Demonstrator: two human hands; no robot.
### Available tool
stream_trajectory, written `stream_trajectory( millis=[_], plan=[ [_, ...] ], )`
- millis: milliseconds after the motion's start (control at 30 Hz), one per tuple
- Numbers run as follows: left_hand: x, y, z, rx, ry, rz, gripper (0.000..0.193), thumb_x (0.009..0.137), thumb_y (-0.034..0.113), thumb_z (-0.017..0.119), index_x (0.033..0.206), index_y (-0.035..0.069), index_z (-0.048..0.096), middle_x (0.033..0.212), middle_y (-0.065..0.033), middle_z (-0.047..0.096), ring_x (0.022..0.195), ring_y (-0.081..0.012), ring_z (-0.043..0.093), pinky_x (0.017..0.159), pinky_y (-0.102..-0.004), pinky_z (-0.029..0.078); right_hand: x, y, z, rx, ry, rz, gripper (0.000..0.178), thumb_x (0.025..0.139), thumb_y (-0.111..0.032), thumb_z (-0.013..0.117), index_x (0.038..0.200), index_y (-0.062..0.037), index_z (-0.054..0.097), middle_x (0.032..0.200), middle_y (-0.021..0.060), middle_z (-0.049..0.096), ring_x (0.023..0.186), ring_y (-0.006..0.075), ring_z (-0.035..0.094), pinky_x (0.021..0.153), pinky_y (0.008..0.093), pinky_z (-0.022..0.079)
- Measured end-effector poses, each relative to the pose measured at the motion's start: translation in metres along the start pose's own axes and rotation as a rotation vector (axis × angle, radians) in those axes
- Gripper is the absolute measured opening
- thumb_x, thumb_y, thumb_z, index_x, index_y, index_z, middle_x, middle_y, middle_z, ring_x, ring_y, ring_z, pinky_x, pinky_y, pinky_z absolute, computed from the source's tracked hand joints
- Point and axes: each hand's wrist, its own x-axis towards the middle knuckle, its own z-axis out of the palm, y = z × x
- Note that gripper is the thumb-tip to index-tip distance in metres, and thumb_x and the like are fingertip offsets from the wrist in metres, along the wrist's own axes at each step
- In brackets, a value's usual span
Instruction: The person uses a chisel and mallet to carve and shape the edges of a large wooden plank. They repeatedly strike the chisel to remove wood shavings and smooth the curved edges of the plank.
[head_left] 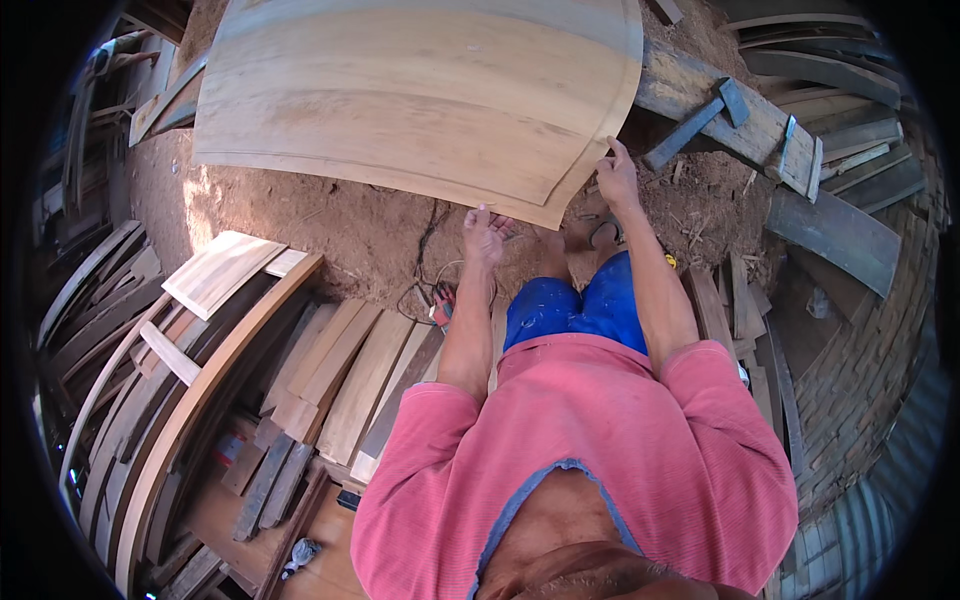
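A large, thin plywood sheet (400,110) spreads out in front of me, its near right corner pointing toward my legs. A second edge shows along its right and near sides, so it seems to lie over another sheet (572,190). My left hand (485,235) pinches the near edge, thumb on top and fingers underneath. Higher up, my right hand (617,178) grips the right edge close to that corner. What carries the far part of the sheet is mostly hidden.
Right of the sheet, a weathered plank (700,95) bears a dark T-shaped piece (705,120). Boards (345,370) are stacked at my left, beside a long curved-looking timber (200,400). A red tool (442,303) with a cord lies on the dirt floor (330,230) near my legs.
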Motion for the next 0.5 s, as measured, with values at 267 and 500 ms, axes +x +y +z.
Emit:
stream_trajectory(
  millis=[267,500],
  plan=[
    [-0.004,0.007,-0.001,0.034,-0.013,-0.030,0.019,0.100,0.028,0.070,0.105,0.015,0.058,0.095,-0.0059,0.071,0.089,-0.0254,0.070,0.086,-0.0462,0.058,-0.080,-0.014,0.031,0.066,-0.310,0.010,0.074,0.094,-0.007,0.059,0.160,0.0016,0.026,0.074,0.0056,0.065,0.068,0.0116,0.061,0.067,0.0292,0.051],
    [-0.004,0.011,0.002,0.046,0.056,-0.060,0.019,0.101,0.030,0.067,0.109,0.015,0.057,0.094,-0.0064,0.070,0.086,-0.0239,0.070,0.082,-0.0445,0.060,-0.015,-0.012,-0.009,0.335,-0.164,0.052,0.065,0.093,-0.010,0.056,0.154,0.0013,0.036,0.087,0.0106,0.068,0.070,0.0178,0.062,0.068,0.0329,0.053]
  ],
)
